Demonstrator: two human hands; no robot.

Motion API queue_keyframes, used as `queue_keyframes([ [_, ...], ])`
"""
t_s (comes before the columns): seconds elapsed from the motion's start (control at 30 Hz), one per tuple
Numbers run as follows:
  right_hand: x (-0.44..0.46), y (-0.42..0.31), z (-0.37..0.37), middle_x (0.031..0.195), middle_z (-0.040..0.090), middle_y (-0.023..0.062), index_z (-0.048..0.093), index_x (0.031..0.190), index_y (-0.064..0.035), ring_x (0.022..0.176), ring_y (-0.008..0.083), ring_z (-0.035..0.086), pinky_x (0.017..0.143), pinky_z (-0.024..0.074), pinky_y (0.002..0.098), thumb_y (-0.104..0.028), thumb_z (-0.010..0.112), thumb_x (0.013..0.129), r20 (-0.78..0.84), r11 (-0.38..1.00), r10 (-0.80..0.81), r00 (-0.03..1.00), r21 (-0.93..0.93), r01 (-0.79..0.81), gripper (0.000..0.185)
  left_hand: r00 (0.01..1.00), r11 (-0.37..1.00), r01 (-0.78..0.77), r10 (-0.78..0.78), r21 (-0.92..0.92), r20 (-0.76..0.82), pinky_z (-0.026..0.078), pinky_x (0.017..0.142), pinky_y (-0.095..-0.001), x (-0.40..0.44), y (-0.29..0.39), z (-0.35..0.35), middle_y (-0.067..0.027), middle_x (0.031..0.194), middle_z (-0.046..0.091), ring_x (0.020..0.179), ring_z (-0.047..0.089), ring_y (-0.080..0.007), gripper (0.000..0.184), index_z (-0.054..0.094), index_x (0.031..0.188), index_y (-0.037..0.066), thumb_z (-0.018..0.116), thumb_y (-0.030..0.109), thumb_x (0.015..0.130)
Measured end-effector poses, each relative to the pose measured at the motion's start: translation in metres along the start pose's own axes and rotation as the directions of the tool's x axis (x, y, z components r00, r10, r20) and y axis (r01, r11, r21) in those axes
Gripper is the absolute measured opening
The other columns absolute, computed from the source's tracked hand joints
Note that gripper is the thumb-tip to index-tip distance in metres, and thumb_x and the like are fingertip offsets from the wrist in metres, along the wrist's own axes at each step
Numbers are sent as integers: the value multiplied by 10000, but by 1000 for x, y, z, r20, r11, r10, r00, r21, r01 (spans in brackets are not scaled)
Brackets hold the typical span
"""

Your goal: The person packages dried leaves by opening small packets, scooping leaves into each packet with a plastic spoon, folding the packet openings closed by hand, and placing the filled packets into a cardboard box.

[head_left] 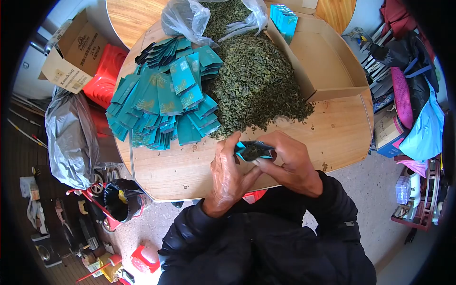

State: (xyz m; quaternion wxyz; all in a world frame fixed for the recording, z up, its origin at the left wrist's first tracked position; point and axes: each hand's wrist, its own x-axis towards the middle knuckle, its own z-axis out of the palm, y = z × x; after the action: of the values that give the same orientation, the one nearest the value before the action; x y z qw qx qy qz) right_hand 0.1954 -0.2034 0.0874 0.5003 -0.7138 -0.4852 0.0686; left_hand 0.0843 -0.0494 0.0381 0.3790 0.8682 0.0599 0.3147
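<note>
Between my two hands, above the front edge of the table, is a small teal packet point(240, 151) whose mouth gapes upward, with dark dried leaves showing inside. My left hand point(227, 168) grips its left side, and my right hand point(290, 161) grips its right side. Just beyond my hands rises a large heap of dried green leaves point(259, 78). To its left lies a spread pile of flat teal packets point(159, 97), overlapping one another. A small clear round piece point(283, 120) sits at the heap's front edge, partly among loose leaves.
A clear plastic bag point(187, 19) lies behind the heap. On the right stands a shallow cardboard tray point(332, 61), with upright teal packets point(284, 23) at its back corner. A cardboard box point(78, 52) and a grey plastic bag point(71, 137) are left of the wooden table point(166, 175).
</note>
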Motion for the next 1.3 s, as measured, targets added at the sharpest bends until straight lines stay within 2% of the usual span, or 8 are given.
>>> queue_keyframes([
  [0.13,-2,9,-9,1107,691,125,653,1248,-23,929,234,675,749,542,322,-24,794,880,35,1000,-25,999,-10,25,394,997,993,57,-51,-99,61,571,778,-368,-6,0,-2,-205,1220,619,964,685,-291,878,420,1482,-10,914,92,763],
  [0.2,-4,19,-4,1178,684,141,639,1277,-20,994,245,681,783,563,327,-17,793,880,126,977,182,975,93,-194,426,980,962,181,-159,-205,120,580,761,-349,-9,-9,2,-196,1245,627,975,693,-263,843,413,1493,-5,875,47,790],
  [0.3,-11,29,-3,1230,680,150,628,1296,-13,1038,257,687,806,578,340,-23,793,885,155,972,194,969,99,-211,443,971,941,204,-160,-269,176,592,765,-348,-14,-15,-1,-185,1267,632,995,705,-247,800,413,1493,8,839,9,816],
  [0.8,-6,32,-9,1174,714,144,670,1175,-19,1028,264,711,846,586,354,22,738,906,89,993,13,996,117,-23,280,947,758,274,-108,-591,301,530,1019,-359,5,-16,-21,-124,1288,634,1202,631,-210,458,586,1339,10,764,-42,920],
  [0.9,-4,25,-10,1183,709,139,663,1195,-22,1022,258,719,855,593,348,29,749,901,116,987,49,992,145,-65,310,955,799,249,-109,-548,276,557,814,-300,15,-14,-21,-95,1249,698,1059,671,-169,482,649,1309,50,813,-30,863],
  [1.07,-6,23,-3,1200,701,136,620,1275,-31,1017,231,722,826,607,336,36,778,891,58,976,22,998,214,-33,421,970,784,192,-59,-590,236,541,846,-304,18,-18,-21,-118,1222,717,1062,680,-193,392,696,1244,24,822,-3,873],
  [1.17,-7,20,2,1182,704,139,611,1287,-43,1010,251,725,809,606,359,33,791,868,-31,991,-4,1000,134,8,463,977,828,133,-17,-544,213,541,849,-300,18,-17,-19,-131,1189,721,1038,684,-192,372,694,1231,25,809,-20,880],
  [1.3,4,9,-4,1114,709,130,659,1207,-60,970,302,722,777,592,391,-5,823,827,-62,949,-287,956,-155,275,417,959,811,246,-123,-531,256,546,885,-310,19,-11,-18,-105,1167,725,1018,681,-173,375,689,1233,27,802,-28,879],
])
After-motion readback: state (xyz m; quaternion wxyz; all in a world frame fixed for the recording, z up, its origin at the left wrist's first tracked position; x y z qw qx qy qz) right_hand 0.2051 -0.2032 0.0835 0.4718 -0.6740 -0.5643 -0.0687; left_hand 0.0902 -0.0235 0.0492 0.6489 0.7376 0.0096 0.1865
